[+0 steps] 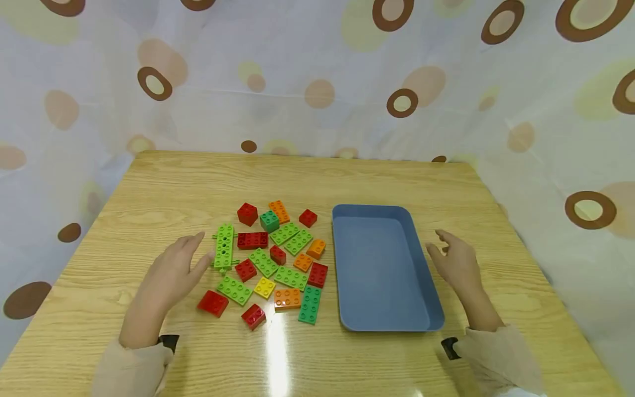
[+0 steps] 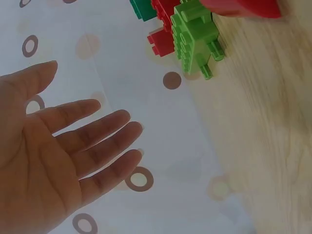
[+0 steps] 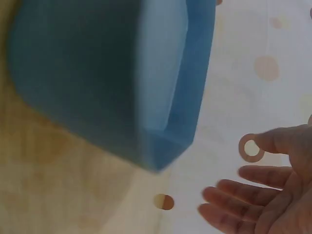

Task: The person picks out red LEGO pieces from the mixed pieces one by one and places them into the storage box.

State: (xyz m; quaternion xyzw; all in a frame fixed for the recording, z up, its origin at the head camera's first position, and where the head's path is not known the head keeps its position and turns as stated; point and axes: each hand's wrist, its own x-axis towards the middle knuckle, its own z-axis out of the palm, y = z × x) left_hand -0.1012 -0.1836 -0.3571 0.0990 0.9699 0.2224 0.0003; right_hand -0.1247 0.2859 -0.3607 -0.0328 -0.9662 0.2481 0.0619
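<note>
My left hand (image 1: 171, 273) hovers at the left of a spread of toy building bricks, its fingers fairly straight and holding nothing. Nearest to it are a long light-green brick with side pegs (image 1: 224, 247) and a red brick (image 1: 213, 304). In the left wrist view the palm (image 2: 44, 170) faces the camera with fingers apart. To the right of a blue-grey tray (image 1: 382, 270) is my right hand (image 1: 457, 267), loosely bent and holding nothing. The right wrist view shows its relaxed fingers (image 3: 248, 192) apart from the tray's wall (image 3: 78, 73).
Red, green, orange and yellow bricks, among them a yellow one (image 1: 264, 287) and a dark-green one (image 1: 310, 304), lie between the left hand and the tray. Nothing lies in the tray. A spotted cloth (image 1: 297, 71) hangs behind the wooden table (image 1: 198, 176).
</note>
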